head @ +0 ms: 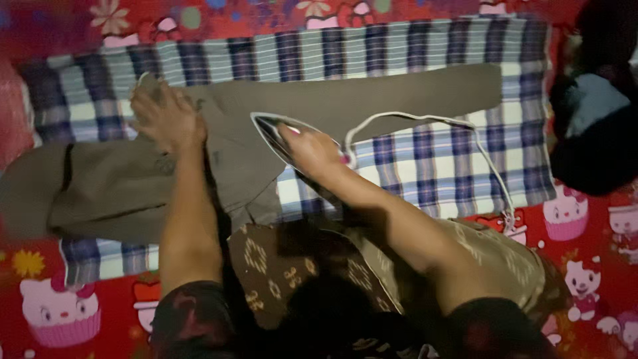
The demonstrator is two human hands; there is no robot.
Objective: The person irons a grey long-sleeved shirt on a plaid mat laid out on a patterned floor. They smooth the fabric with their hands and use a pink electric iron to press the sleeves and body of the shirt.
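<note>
I see my left hand (163, 118) spread flat, pressing the olive-brown cloth trousers (219, 156) onto the blue-checked blanket (425, 50). My right hand (314, 151) grips the dark pointed electric iron (272, 129) at mid-garment. Its white cord (432, 119) loops right; bare blanket lies beyond.

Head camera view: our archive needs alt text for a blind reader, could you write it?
A person's right hand grips an iron on olive-brown trousers, while the left hand presses the fabric flat. The trousers lie on a blue-and-white checked cloth over a red cartoon-print sheet. The iron's white cord loops off to the right.
</note>
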